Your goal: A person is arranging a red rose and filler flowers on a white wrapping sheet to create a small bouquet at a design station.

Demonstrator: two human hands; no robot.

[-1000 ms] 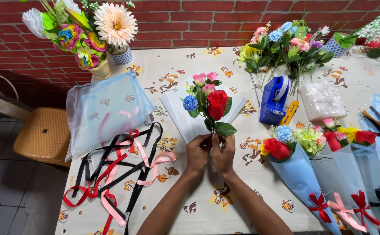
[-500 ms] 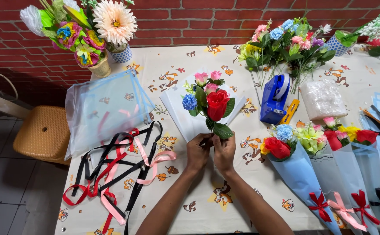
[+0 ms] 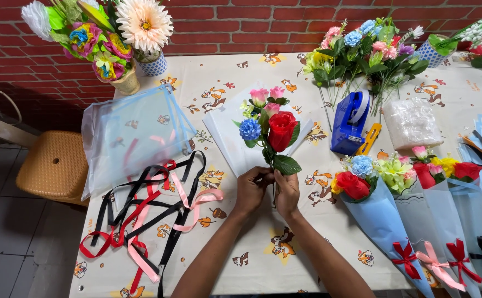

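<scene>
- Under both hands, the table [image 3: 329, 243] with its printed cloth; white wrapping sheet [image 3: 227, 138] lies just beyond the fingertips.
- Small bouquet [image 3: 271, 129], red rose foremost, stands above the fingers, stems gathered between both hands.
- Left hand [image 3: 250, 190] and right hand [image 3: 287, 193] touch, fingers clamped on stems.
- Judgement: keep stems bunched tight, heads level, before laying on sheet.
- Ribbons [image 3: 153, 209] left of left-hand fingers.
</scene>
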